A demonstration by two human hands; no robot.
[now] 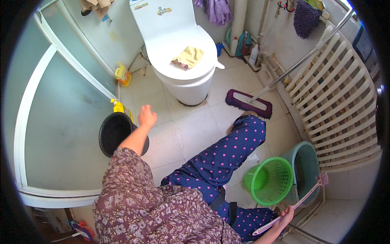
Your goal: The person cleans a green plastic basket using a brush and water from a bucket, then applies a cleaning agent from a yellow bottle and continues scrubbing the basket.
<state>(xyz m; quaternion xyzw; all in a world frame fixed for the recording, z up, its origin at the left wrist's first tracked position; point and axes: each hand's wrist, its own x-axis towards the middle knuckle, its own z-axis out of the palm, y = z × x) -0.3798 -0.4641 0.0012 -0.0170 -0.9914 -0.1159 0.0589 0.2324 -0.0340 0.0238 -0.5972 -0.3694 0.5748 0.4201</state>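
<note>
My right hand [285, 217] is closed around the long handle of a pink-and-white brush [306, 196]. The brush slants up and to the right, its bristled head over the rim of a grey-green bucket [289, 156]. My left hand [147, 116] reaches forward above the tiled floor with its fingers curled in, and nothing shows in it. Just left of that arm stands a black bucket [115, 132], partly covered by the forearm. Behind the bucket is a yellow bottle [118, 106].
Ahead is a white toilet [185, 87] with a yellow cloth [191, 56] on its closed lid. A purple flat mop [248, 103] leans at right. A green basket [264, 199] sits beside the bucket, under a slatted white rack [337, 101]. Frosted shower doors [65, 126] border the left.
</note>
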